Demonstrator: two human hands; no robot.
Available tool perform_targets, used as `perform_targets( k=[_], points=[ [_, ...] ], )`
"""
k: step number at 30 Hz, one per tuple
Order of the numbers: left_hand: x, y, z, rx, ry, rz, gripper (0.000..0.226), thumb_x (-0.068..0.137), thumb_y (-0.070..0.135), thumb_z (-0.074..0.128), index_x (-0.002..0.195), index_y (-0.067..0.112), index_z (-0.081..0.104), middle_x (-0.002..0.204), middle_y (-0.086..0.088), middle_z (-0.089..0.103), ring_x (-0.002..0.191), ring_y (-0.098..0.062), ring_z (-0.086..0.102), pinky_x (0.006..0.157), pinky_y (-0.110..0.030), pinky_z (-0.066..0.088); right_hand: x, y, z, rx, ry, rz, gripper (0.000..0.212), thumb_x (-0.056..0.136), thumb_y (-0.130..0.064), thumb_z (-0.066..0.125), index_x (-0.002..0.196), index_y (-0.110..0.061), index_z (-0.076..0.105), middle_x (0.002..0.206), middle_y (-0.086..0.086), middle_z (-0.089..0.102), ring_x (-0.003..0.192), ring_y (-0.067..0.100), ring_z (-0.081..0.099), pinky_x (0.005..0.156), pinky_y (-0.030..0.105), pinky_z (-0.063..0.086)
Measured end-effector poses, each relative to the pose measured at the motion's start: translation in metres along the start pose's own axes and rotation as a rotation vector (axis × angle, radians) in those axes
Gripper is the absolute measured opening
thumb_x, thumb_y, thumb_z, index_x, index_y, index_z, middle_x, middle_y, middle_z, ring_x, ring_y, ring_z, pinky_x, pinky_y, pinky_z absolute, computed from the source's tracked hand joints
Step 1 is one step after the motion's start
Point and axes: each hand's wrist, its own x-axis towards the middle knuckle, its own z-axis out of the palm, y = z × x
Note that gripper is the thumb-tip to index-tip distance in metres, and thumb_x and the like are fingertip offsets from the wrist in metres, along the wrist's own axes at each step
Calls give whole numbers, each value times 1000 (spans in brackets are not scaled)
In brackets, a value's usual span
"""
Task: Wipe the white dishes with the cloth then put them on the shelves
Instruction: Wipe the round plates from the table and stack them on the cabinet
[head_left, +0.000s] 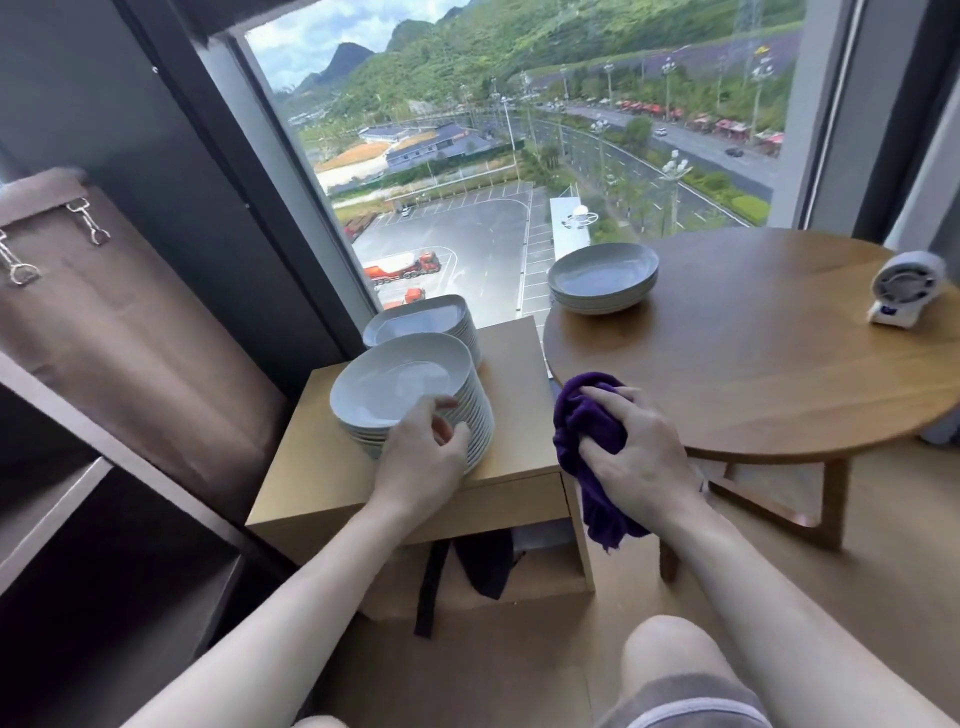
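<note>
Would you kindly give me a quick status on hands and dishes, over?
Left hand pinches top plate of near stack. Right hand grips cloth, apart from stack. Nothing blocking the stack.

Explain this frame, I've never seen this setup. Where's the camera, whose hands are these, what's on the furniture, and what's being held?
There is no machine here. A person works bare-handed, and the single picture comes from a wide-angle camera worn on their head, looking forward and down. That is why both forearms enter from the bottom.

The left hand grips the rim at the top of the front stack of white dishes, which stands on a low wooden cabinet. A second stack stands behind it. The right hand holds a bunched purple cloth beside the cabinet.

A short stack of bowls and a small white fan sit on the round table. Dark shelves are on the left.
</note>
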Motion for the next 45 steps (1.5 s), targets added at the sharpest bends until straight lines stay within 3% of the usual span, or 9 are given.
perform_targets(
  k=[6,9,14,20,23,27,34,41,45],
  points=[
    [57,48,84,-6,-340,64,53,99,27,66,148,21,47,128,-3,58,106,-16,61,89,-30,51,21,21,-32,-110,141,60,53,87,-29,69,139,-31,58,133,-10,49,114,7,50,93,13,34],
    [101,68,124,-13,-396,45,58,98,26,65,152,20,43,142,-11,55,124,-26,57,107,-41,48,45,35,-45,-192,150,90,55,88,-30,69,142,-31,56,140,-6,46,118,15,54,92,23,39],
    [182,92,175,-202,-336,-114,68,98,27,61,157,15,30,142,-11,55,121,-29,62,105,-44,52,88,63,-55,-224,201,168,54,88,-31,67,141,-33,55,141,-6,46,119,19,55,90,25,40],
    [259,99,222,-557,-240,-520,63,101,37,61,148,4,34,114,-16,66,74,-28,74,56,-37,64,112,99,-64,-235,203,232,53,87,-33,69,139,-34,58,139,-8,48,120,15,53,91,24,39],
    [282,98,237,-661,-258,-612,59,101,41,62,144,6,41,103,-16,66,76,-27,72,53,-36,62,105,109,-66,-197,246,234,50,86,-33,70,135,-36,60,134,-15,49,118,7,51,91,21,37],
    [298,101,248,-710,-246,-628,37,102,15,52,137,4,51,78,-11,61,62,-25,67,43,-31,58,99,109,-63,-162,257,209,48,86,-31,71,132,-41,61,131,-23,47,109,-2,50,88,14,38],
    [310,117,244,-646,-198,-616,49,99,-1,35,148,4,41,73,-16,66,37,-19,65,36,-28,53,103,96,-60,-150,226,175,46,86,-32,70,130,-41,61,129,-26,47,108,-7,49,83,8,38],
    [299,132,240,-754,-93,-646,24,92,6,46,114,13,43,58,-10,68,58,-26,66,64,-40,62,98,86,-69,-115,227,196,46,85,-31,69,129,-43,62,126,-27,47,109,-8,48,79,-2,36],
    [287,138,228,-974,-66,-748,45,92,-4,52,136,4,49,115,-18,62,94,-39,67,78,-49,64,89,74,-65,-73,228,214,45,84,-31,68,127,-43,63,124,-27,48,110,-9,50,80,0,37]
  ],
)
